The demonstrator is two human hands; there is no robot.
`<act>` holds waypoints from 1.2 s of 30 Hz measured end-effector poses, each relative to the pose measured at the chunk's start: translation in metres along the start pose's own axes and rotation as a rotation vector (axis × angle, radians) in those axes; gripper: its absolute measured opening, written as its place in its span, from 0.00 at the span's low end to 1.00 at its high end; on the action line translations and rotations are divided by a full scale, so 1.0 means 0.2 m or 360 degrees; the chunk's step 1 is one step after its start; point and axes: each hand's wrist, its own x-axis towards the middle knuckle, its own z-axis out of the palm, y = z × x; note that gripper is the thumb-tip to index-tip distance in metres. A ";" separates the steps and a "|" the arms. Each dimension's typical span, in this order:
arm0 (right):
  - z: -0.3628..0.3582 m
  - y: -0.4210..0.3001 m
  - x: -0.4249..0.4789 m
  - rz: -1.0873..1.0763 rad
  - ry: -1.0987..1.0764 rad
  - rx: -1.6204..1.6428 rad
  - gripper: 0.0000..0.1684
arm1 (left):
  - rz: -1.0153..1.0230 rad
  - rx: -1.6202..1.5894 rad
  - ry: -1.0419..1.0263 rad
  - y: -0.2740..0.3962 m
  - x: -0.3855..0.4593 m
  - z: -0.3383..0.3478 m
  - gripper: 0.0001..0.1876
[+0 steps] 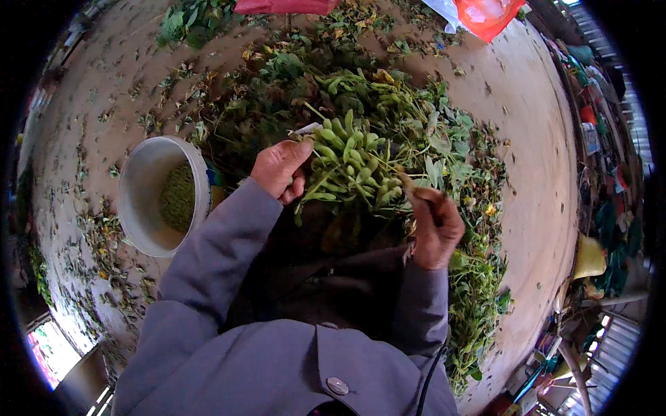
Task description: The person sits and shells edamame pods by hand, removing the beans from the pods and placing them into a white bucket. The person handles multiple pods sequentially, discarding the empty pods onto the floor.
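A bunch of plump green soybean pods on stems [354, 151] hangs in front of my body, between my two hands. On its left, my left hand [281, 169] grips the stems with thumb and bent fingers; a bit of green shows in the curled fingers. My right hand [434, 223] pinches the brownish end of a stem at the right side of the bunch. Below the pods, dark shadow hides part of my lap. To the left stands a white plastic bucket [132, 208], tilted in view, with a heap of small green pieces [178, 200] low inside.
Cut bean plants [463, 307] lie in a long pile to the right, and wilted leaves [250, 109] spread ahead on the earthen floor [536, 171]. A pink sheet [286, 6] and a red plastic bag [489, 18] sit at the top. Clutter [606, 156] lines the right wall.
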 end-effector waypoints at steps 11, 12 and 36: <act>-0.66 0.09 -0.11 -0.0070 0.0256 -0.1238 0.16 | 0.0035 -0.0019 -0.0066 0.03 0.02 -0.01 0.15; -0.60 0.09 -0.10 -0.0042 0.0239 -0.1158 0.16 | 0.0033 -0.0027 -0.0067 0.04 0.00 0.00 0.14; 0.44 0.02 0.44 -0.0247 -0.1496 -0.1093 0.24 | 0.0344 0.0032 -0.0206 -0.11 -0.29 0.00 0.13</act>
